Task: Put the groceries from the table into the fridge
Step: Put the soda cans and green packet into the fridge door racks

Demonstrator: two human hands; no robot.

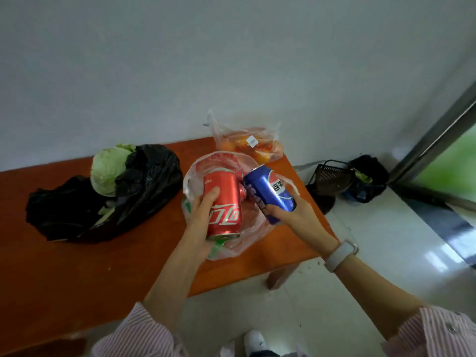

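Left hand grips a red can, right hand grips a blue can, both held just over a clear bag on the table. Cabbage sits in a black bag to the left.

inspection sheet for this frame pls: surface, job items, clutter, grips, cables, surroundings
Surface: orange-brown table against a white wall.
Job's things: red can and blue can, both held above a clear plastic bag; cabbage in a black bag; bag of orange goods at the wall.
Clutter: nothing seen on the table beyond the bags.
Grips: left hand grips the red can; right hand grips the blue can, white wristband on that wrist.
Cables: nothing seen.
Surroundings: dark basket and dark bag on the floor; fridge not in view.
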